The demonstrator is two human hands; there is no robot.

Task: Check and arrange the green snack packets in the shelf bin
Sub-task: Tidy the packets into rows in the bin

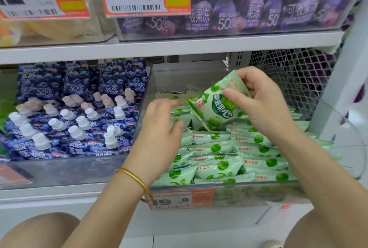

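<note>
One green packet (217, 106) tilts, pinched by the right hand (264, 100), at one o'clock in the bin (249, 190); left hand (159, 126) loose, empty, at nine.

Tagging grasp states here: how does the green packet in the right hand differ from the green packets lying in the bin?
The held packet is raised and tilted, broad face to the camera; the binned packets lie stacked in rows, mostly edge-on. The right hand pinches the held packet; it holds none of the binned packets. Shared: pale green wrapper with green fruit print.
</note>
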